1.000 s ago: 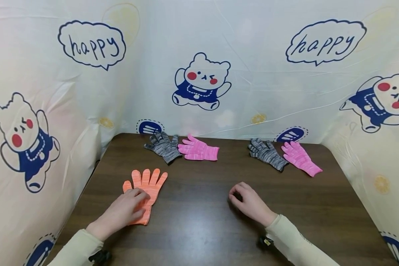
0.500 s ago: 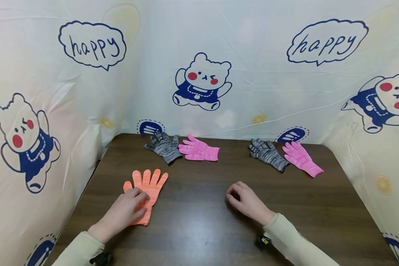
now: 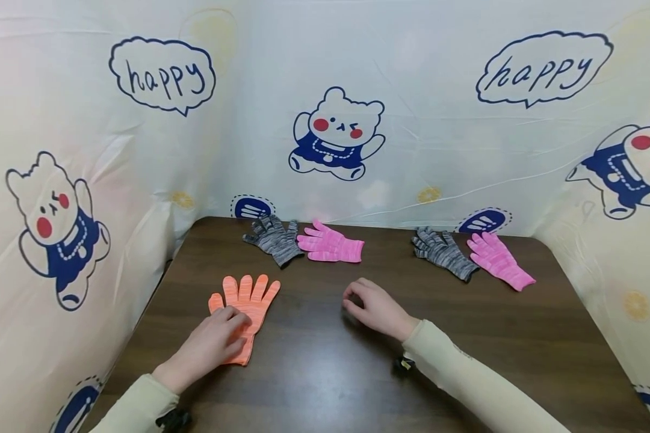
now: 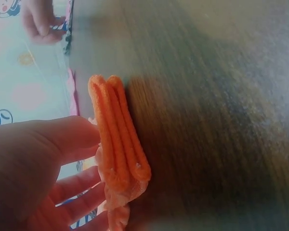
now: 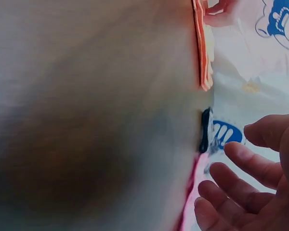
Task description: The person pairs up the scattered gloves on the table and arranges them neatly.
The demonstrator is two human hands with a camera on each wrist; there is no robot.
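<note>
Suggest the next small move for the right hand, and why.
Probably bring the right hand across to the orange glove to help handle it: the right hand holds nothing above the table, while the left hand rests on the glove.

Bare L hand, fingers slightly bent; bare R hand, fingers loosely curled; both arms angled inward w/ pale-green fabric slvs.

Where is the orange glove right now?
In the head view, the orange glove lies on the left part of the dark table, partly covered by the person's left hand, nearer the camera than the leftmost gray glove.
</note>
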